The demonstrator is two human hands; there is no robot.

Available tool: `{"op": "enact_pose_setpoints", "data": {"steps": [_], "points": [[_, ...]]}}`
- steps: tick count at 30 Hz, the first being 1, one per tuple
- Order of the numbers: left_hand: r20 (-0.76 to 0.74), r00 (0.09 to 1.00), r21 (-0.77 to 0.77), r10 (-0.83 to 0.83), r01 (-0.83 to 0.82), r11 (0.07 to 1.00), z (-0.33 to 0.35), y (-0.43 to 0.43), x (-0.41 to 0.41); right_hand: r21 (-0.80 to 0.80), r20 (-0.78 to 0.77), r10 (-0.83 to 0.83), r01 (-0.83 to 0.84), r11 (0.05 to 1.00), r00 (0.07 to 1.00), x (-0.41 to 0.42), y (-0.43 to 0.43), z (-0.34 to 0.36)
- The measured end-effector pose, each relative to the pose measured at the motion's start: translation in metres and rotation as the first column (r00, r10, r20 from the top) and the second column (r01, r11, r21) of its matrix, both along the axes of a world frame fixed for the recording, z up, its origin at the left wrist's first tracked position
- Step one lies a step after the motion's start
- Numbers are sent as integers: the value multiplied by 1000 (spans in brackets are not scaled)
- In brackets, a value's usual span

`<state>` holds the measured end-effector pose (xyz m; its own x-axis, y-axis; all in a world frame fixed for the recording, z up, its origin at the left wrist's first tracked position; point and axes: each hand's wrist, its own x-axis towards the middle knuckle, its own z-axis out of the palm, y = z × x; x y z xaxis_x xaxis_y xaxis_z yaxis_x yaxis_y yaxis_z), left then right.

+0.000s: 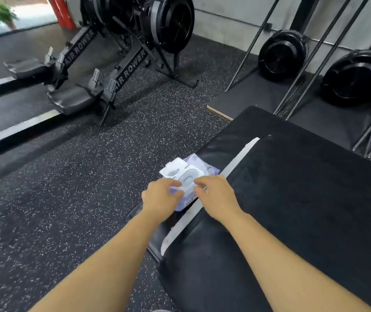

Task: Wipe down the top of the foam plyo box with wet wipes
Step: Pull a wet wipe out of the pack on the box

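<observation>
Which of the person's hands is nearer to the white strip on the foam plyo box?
Right. The right hand lies across the white strip, fingers on the wet wipes pack; the left hand grips the pack's other side, left of the strip.

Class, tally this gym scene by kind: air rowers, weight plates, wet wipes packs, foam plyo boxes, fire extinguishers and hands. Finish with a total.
air rowers: 2
weight plates: 2
wet wipes pack: 1
foam plyo box: 1
fire extinguisher: 1
hands, left hand and right hand: 2
Total: 9
</observation>
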<state>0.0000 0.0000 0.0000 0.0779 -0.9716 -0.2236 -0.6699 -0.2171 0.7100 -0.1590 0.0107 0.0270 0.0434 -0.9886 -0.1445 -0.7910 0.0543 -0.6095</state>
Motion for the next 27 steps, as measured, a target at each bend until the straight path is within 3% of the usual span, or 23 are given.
{"op": "enact_pose_setpoints", "data": {"steps": [8,15,22,27], "points": [[223,969,-137,-104,136,981,-45,-12,-6,-56,-230,153,-170,984,961,11,-60,-44],[286,952,-178,-110,166,970,-61,-10,-5,-19,-339,279,-302,953,899,9,-80,-51],[256,961,-212,-101,158,964,-68,-10,-5,15,-581,431,-520,854,690,18,-89,-55],[263,958,-204,-115,171,964,-67,-9,-3,54,-613,446,-528,848,653,26,-93,-51]]}}
